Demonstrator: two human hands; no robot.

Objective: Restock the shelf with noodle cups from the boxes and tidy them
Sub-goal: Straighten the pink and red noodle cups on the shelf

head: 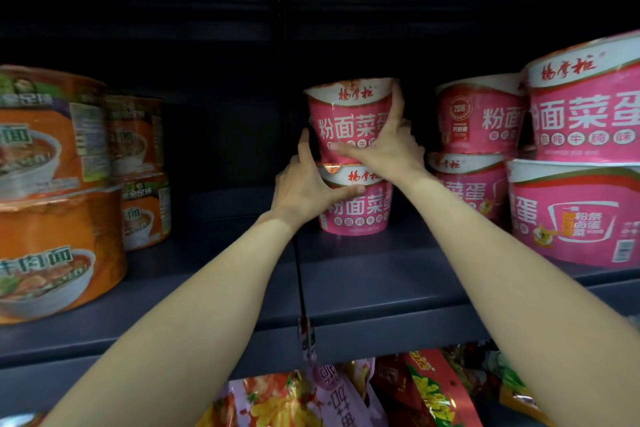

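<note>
- We see the dark grey shelf (pixel 363 288) running across the whole middle of the frame, its back wall in shadow in the upper half.
- At the left edge stand the orange noodle tubs (pixel 52 191), stacked two high, with a second, smaller-looking stack just behind them toward the centre.
- At the right edge stand the pink noodle tubs (pixel 575 163), also two high, with another pink stack just to their left.
- Along the bottom centre and bottom right of the frame we see snack bags (pixel 346 395) on the level below the shelf.
- At the centre of the frame, well apart from the orange stacks and near the pink ones, the upper pink cup (pixel 349 121) sits tilted on the lower pink cup (pixel 356 208), which stands on the shelf.
- Our right hand (pixel 391 146) has its grip wrapped round the upper pink cup, fingers up its right side and thumb across its front.
- Our left hand (pixel 304 180) holds the stack where the two cups meet, thumb across the rim of the lower pink cup and index finger up the left side of the upper one.
</note>
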